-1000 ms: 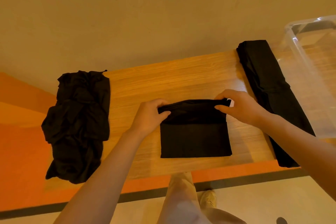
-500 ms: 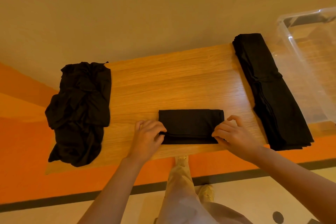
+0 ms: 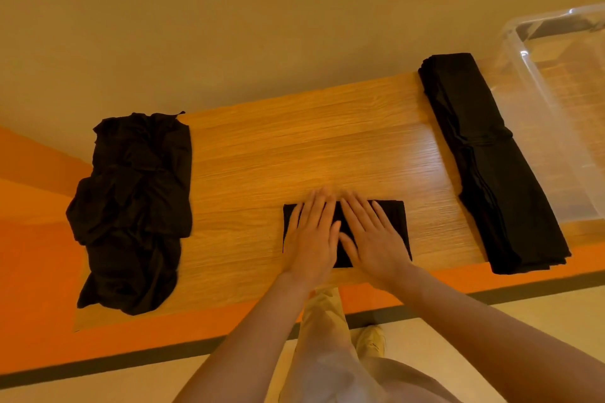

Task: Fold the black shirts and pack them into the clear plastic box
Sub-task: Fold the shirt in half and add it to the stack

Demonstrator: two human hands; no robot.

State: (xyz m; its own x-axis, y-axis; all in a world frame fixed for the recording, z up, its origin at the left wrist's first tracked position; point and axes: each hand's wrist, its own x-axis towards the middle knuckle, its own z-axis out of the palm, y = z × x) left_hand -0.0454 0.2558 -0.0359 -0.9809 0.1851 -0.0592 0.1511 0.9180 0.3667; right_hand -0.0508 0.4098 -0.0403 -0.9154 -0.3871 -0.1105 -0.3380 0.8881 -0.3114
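Black folded shirt (image 3: 397, 222) long axis L–R; left hand (image 3: 312, 235), right hand (image 3: 373, 235) flat, pressing it.

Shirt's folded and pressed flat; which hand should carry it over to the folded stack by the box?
Probably the right hand: it presses the folded shirt on the side nearer the folded stack and clear plastic box. The left hand would have to cross over.

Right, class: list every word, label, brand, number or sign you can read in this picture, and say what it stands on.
None can be read: no text shows on the folded shirt, the shirt heap, the folded stack, the clear plastic box or the table.
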